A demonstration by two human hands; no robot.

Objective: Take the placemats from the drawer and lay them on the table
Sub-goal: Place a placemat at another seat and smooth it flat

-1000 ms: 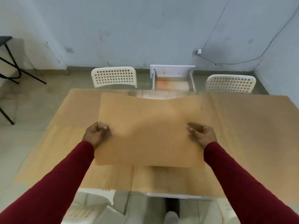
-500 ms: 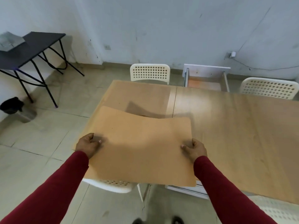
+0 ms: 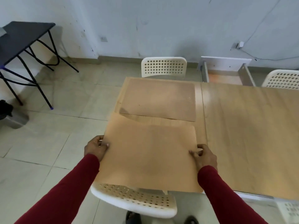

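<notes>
Placemat (image 3: 148, 152) shifted left over table (image 3: 242, 135) end; left hand (image 3: 95, 148), right hand (image 3: 204, 156) pinching its sides

The near left end of the light wooden tabletop (image 3: 242, 126) is covered by a tan rectangular placemat (image 3: 148, 156), gripped at its side edges by the left hand (image 3: 95, 149) and the right hand (image 3: 205, 156). Just beyond it, a second flat tan placemat (image 3: 158, 99) takes up the far left end. To the right of the tabletop's seam, a wide bare stretch is left open. The near edge is blocked below by a white perforated plastic chair (image 3: 134, 201). Beyond the far edge, two more white perforated chairs (image 3: 164, 67) flank an open white drawer (image 3: 226, 71).
</notes>
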